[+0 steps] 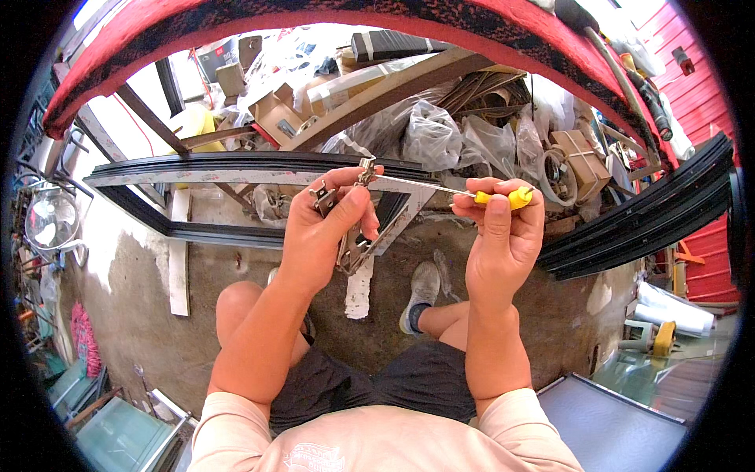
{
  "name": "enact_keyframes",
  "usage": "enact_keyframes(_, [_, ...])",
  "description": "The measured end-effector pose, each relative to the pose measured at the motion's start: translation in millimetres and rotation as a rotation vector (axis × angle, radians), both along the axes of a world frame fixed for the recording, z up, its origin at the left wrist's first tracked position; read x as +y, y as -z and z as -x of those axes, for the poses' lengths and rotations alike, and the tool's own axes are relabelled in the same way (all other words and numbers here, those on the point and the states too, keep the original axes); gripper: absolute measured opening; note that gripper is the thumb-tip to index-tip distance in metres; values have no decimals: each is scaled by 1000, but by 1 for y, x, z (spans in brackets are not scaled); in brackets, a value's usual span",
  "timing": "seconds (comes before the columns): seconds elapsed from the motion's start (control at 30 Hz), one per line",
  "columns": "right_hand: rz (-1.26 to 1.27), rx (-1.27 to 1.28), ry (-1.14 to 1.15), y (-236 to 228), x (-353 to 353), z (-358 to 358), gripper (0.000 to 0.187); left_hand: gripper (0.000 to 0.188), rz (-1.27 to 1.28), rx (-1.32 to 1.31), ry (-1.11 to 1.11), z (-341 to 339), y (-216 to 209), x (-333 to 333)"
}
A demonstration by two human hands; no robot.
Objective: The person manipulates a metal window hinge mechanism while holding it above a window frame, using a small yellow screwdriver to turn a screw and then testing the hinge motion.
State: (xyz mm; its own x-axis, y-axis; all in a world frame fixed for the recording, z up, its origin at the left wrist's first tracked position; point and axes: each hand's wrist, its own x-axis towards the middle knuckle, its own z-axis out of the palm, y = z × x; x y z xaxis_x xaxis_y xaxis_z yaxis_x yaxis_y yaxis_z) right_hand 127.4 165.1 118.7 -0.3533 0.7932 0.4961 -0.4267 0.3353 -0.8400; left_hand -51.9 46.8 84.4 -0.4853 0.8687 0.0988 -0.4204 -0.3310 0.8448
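My left hand (326, 228) is closed around a metal hinge-like fitting (366, 171), whose small brackets stick out between the fingers. More of the metal linkage hangs below that hand, partly hidden by it. In my right hand (503, 236) is a screwdriver (502, 198) with a yellow handle, pinched between thumb and fingers. Its long thin shaft points left, and the tip meets or nearly meets the fitting near my left fingertips. Whether a screw sits at the tip is too small to see.
A black window frame (259, 157) lies just beyond my hands. Dark profiles (645, 212) stack at right. A red padded bar (338, 12) arches across the far side, before cardboard boxes (281, 114) and plastic bags (432, 135). A fan (52, 220) stands at left; glass panes (122, 436) lean lower left.
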Motion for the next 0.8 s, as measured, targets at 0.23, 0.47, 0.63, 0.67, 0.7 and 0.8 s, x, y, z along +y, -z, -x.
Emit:
enact_keyframes(0.23, [5, 3, -1, -1, 0, 0, 19, 37, -3, -31, 14, 2, -2, -1])
enact_keyframes(0.47, [29, -34, -3, -4, -2, -3, 20, 36, -24, 10, -22, -3, -3, -2])
enact_keyframes(0.63, [200, -235, -130, -6, 1, -16, 35, 34, -9, 208, -154, -4, -10, -12])
enact_keyframes(0.67, [266, -258, -216, -5, 5, -22, 37, 34, -6, 254, -184, -2, -12, -16])
enact_keyframes(0.7, [343, -261, -309, -2, 12, -30, 39, 34, -27, 409, -195, 0, -13, -18])
enact_keyframes(0.8, [462, -309, -514, 6, 25, -38, 42, 37, -74, 771, -244, 10, -14, -31])
